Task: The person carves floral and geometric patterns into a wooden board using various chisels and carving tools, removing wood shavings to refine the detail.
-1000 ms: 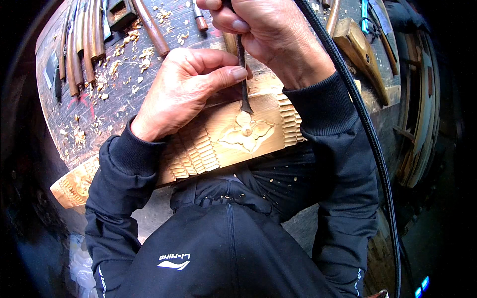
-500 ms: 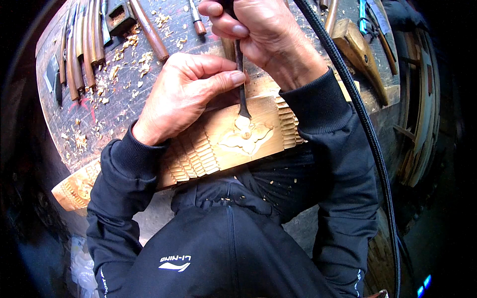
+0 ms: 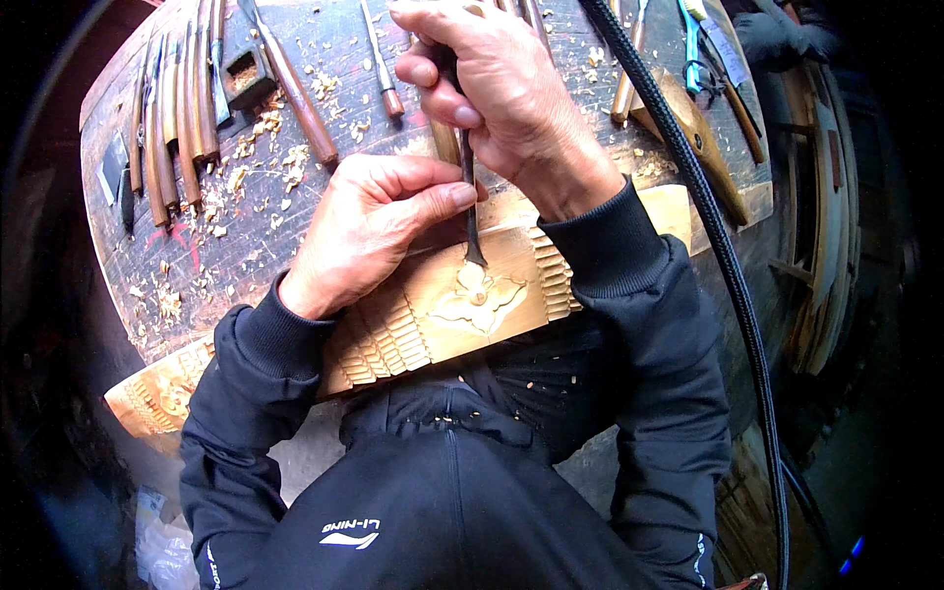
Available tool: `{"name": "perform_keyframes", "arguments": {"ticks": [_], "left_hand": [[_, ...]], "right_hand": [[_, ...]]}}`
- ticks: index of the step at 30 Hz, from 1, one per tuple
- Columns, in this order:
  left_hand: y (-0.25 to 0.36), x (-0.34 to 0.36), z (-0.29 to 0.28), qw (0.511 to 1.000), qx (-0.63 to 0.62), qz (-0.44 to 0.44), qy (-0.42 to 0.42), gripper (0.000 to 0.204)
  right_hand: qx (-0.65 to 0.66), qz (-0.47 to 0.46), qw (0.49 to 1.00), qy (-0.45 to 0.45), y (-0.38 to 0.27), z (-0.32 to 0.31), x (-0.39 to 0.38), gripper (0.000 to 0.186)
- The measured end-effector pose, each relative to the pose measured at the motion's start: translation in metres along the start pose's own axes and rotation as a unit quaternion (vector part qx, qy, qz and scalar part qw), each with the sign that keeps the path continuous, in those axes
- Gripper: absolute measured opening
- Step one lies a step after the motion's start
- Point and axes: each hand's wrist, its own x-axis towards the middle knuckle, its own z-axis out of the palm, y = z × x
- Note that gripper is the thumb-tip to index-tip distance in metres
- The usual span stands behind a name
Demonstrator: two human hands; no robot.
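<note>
A long pale wooden board lies slantwise at the table's near edge, carved with rows of small ridges and a four-petalled flower in relief. My right hand is wrapped round the top of a dark metal carving chisel, hiding its handle. Lower down, the thumb and fingers of my left hand pinch the chisel's shaft, just above the board. The chisel stands nearly upright, its flared blade touching the wood at the flower's upper petal.
Several wooden-handled chisels lie at the far left, near a small dark box. Wood shavings litter the dark table. A wooden mallet lies at the right, where a thick black cable crosses the view.
The whole view has shifted, so table, board and hands appear slightly lower. Both hands keep their hold on the chisel, and its blade stays at the same petal.
</note>
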Motion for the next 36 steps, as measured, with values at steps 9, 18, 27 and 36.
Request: {"name": "perform_keyframes", "arguments": {"ticks": [9,18,27,36], "left_hand": [[-0.003,0.001,0.002,1.000,-0.017,-0.018,-0.008,0.023],[0.002,0.000,-0.001,0.999,0.010,-0.038,-0.007,0.022],[-0.003,0.001,0.000,1.000,-0.006,-0.029,-0.009,0.023],[-0.003,0.001,0.002,0.997,-0.071,-0.023,-0.005,0.022]], "right_hand": [[0.057,0.014,0.998,-0.010,0.005,-0.008,0.001,0.027],[0.102,0.034,0.994,-0.003,0.014,-0.011,0.005,0.029],[0.107,0.034,0.994,0.007,0.015,-0.014,0.008,0.023],[0.091,0.050,0.995,-0.002,0.018,-0.010,0.009,0.023]]}}
